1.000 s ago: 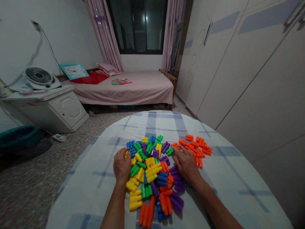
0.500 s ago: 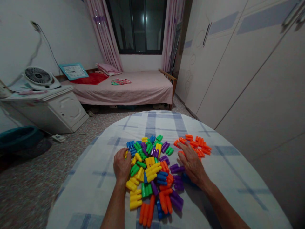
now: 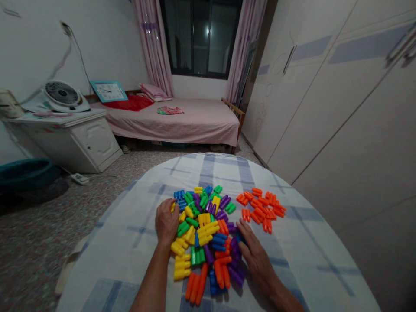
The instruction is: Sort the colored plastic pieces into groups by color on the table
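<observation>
A pile of plastic building blocks in yellow, green, blue, purple and orange lies on the table, with a yellow block (image 3: 208,233) on top near its middle. At the pile's left edge, my left hand (image 3: 167,222) has its fingers curled, and a bit of a yellow block (image 3: 173,208) shows between thumb and fingers. My right hand (image 3: 255,253) lies along the right edge with fingers stretched out, touching purple blocks (image 3: 236,249) and partly covering a blue block (image 3: 239,238). Beyond it, orange blocks (image 3: 260,211) form a separate group.
A blue-and-white checked cloth covers the round table (image 3: 136,255). Past it stand a bed (image 3: 204,119) with a pink sheet, a white cabinet (image 3: 94,143) bearing a fan (image 3: 63,93), and a tall wardrobe (image 3: 351,130) on the right. A teal basin (image 3: 27,173) sits at left.
My right hand has drawn back from the orange group to the pile's right edge, uncovering more orange blocks. My left hand stays in place. The camera view has shifted slightly.
</observation>
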Demonstrator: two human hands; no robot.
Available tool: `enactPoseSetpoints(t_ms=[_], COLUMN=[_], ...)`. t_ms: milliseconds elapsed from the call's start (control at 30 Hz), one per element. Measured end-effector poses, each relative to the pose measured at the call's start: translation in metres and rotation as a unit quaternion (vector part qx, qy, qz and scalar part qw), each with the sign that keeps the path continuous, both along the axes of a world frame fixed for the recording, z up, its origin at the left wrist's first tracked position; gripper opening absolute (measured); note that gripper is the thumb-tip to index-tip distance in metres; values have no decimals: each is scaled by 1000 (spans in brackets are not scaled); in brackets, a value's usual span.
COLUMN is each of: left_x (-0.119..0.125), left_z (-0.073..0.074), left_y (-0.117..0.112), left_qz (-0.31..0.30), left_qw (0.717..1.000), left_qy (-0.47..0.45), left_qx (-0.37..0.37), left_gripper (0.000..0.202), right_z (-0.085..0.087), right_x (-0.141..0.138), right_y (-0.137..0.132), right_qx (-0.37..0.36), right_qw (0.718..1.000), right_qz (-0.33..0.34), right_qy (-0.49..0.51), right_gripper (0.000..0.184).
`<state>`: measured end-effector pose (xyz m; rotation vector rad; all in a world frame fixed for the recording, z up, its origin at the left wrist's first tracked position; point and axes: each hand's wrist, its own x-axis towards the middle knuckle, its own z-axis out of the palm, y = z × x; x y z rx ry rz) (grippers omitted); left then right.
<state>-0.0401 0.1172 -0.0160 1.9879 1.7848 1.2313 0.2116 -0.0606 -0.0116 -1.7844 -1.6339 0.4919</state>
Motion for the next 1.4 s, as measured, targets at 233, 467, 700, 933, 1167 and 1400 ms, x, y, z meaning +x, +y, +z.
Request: enactPoseSetpoints(t_ms=[233, 467, 700, 933, 1167, 1400], left_x=[1, 2, 3, 3, 3, 3], left_z=[-2, 0, 1, 1, 2, 2], left_y=[1, -1, -1, -1, -2, -1], left_qz=[1, 5, 7, 7, 12, 9], left_qw=[1000, 1000, 1000, 1000, 1000, 1000], left_qy=[-6, -12, -9, -10, -8, -8], left_qx=[1, 3, 3, 2, -6, 0], left_gripper=[30, 29, 30, 29, 29, 29], right_z=[16, 16, 35, 67, 68, 57], right_x=[-7, 35, 15, -4, -26, -29], right_y=[33, 56, 84, 59, 48, 52], right_qx=[40, 108, 33, 3, 8, 20], right_qw=[994, 991, 994, 996, 982, 984], right_qz=[-59, 2, -19, 52, 171, 147], right_qy=[87, -75, 98, 76, -86, -94], right_gripper=[47, 48, 45, 37, 51, 33])
